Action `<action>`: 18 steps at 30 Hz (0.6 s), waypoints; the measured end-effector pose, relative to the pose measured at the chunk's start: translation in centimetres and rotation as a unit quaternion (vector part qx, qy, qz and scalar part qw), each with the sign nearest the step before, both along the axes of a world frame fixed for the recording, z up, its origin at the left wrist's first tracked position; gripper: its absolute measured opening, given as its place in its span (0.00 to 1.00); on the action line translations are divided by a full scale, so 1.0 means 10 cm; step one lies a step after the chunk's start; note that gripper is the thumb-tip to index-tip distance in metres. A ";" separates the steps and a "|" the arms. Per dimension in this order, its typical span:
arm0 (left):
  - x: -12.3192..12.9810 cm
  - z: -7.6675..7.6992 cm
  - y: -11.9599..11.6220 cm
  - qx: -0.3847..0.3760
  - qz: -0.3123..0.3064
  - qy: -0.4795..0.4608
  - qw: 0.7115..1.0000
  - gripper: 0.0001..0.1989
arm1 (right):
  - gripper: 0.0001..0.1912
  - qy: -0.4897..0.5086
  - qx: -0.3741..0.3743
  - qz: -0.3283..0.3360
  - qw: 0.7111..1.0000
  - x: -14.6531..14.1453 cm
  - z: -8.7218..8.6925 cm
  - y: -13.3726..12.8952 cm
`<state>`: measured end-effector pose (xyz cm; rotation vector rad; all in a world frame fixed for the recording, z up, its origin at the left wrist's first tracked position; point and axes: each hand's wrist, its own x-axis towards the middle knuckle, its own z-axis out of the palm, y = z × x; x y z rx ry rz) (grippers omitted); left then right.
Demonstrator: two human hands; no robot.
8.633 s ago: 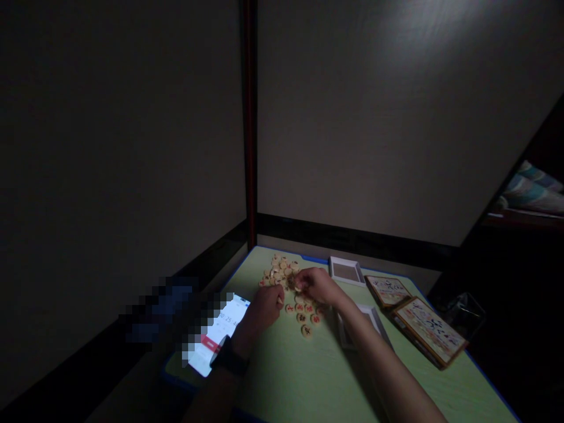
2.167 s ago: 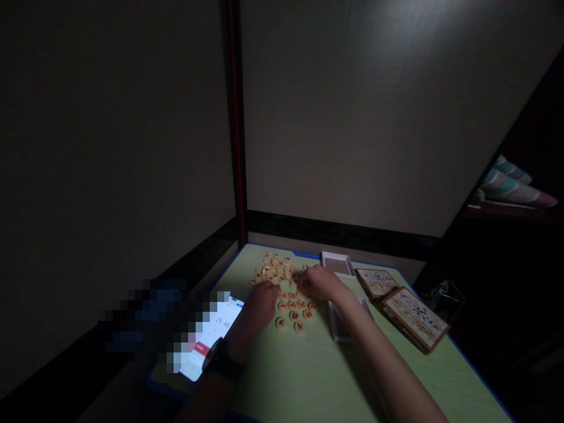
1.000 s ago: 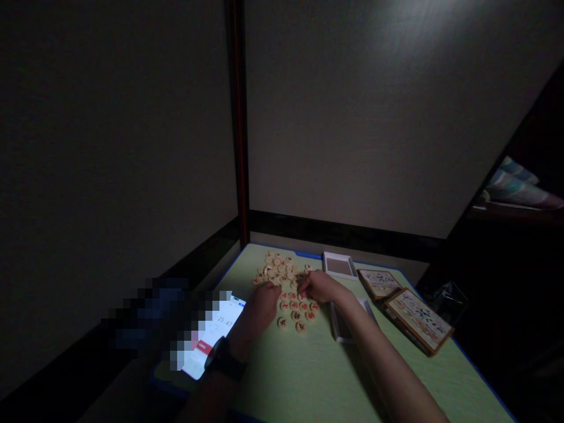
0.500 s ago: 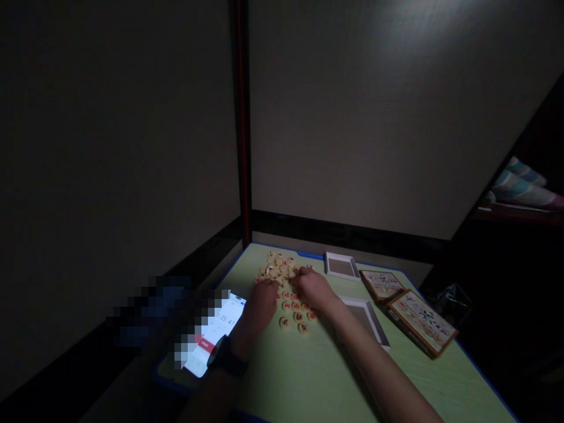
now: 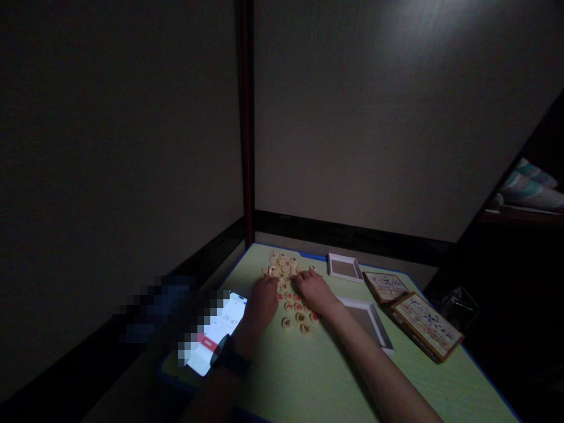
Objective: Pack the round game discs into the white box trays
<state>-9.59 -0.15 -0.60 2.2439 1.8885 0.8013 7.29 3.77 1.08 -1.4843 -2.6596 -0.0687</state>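
Round wooden Chinese chess pieces (image 5: 283, 264) lie in a loose heap toward the far side of the green table (image 5: 291, 376). My left hand (image 5: 265, 299) rests at the heap's near left edge, its fingers curled down. Across from it, my right hand (image 5: 316, 291) bends its fingers at the heap's right side. Whatever either hand's fingertips grip is hidden. Between and below the hands, red-marked pieces (image 5: 299, 306) sit in rough rows. Nearest me are black-marked pieces (image 5: 286, 323), flat and face up.
Left of my left forearm lies a lit phone (image 5: 215, 335) with a timer. A shallow white tray (image 5: 330, 265) stands at the back, another tray (image 5: 382, 329) beside my right forearm. Two printed boxes, a smaller one (image 5: 386, 286) and a larger one (image 5: 427, 326), lie at right.
The view has shifted slightly. Both hands stay at the heap; the right hand's fingers look a little more extended. The rows near me look the same.
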 end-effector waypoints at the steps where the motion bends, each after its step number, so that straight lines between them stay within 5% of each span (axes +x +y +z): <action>1: 0.00 -0.01 0.00 0.000 0.002 -0.001 1.000 0.17 | 0.18 0.015 -0.003 0.003 1.000 0.00 0.00 0.00; 5: 0.00 -0.04 0.02 0.040 -0.017 -0.042 0.998 0.16 | 0.14 0.083 -0.021 0.025 0.996 0.01 -0.01 0.05; 7: 0.02 -0.04 0.03 0.070 -0.043 -0.078 0.994 0.17 | 0.13 0.196 -0.068 0.043 0.977 0.01 -0.01 0.10; 9: 0.04 -0.04 0.03 0.090 -0.063 -0.114 0.987 0.20 | 0.13 0.381 -0.168 0.069 0.907 0.00 -0.03 0.14; 12: 0.06 -0.04 0.04 0.115 -0.068 -0.151 0.979 0.18 | 0.21 0.569 -0.318 0.088 0.753 -0.02 -0.06 0.16; 14: 0.06 -0.03 0.04 0.137 -0.071 -0.154 0.976 0.14 | 0.26 0.595 -0.366 0.082 0.710 -0.02 -0.06 0.15; 16: 0.06 -0.03 0.03 0.157 -0.079 -0.146 0.974 0.11 | 0.26 0.594 -0.372 0.075 0.709 0.01 -0.03 0.16; 18: 0.06 -0.03 0.02 0.163 -0.080 -0.135 0.974 0.10 | 0.23 0.570 -0.329 0.057 0.751 0.10 0.02 0.20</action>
